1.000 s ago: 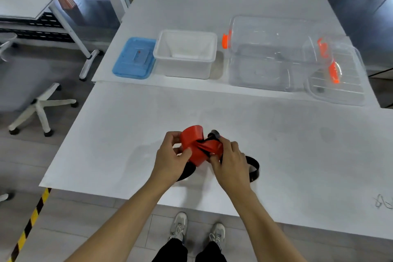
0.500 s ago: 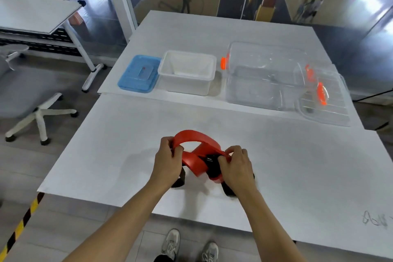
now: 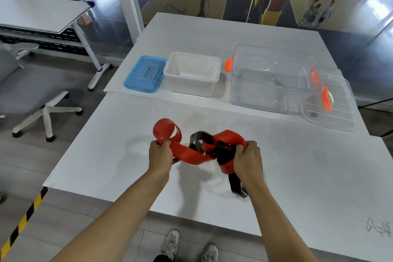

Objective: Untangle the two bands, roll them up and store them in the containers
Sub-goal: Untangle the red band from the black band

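Above the white tabletop (image 3: 106, 155), the left hand (image 3: 160, 155) pinches one end of a red band (image 3: 187, 153) while the right hand (image 3: 247, 160) grips the knot where a black band (image 3: 234, 183) threads through; easing the black band out slowly, not tugging, seems best.

Two white tables butted together. Far table (image 3: 212, 30) carries a blue lid (image 3: 144, 74) flat at left, a white tub (image 3: 192, 74) touching it, then a clear bin (image 3: 270, 78) with orange latches, and a clear lid (image 3: 331, 106) leaning against its right side. Near table (image 3: 106, 144): black scribble (image 3: 378, 226) at right edge, and the black band's (image 3: 236, 183) tail touches down.
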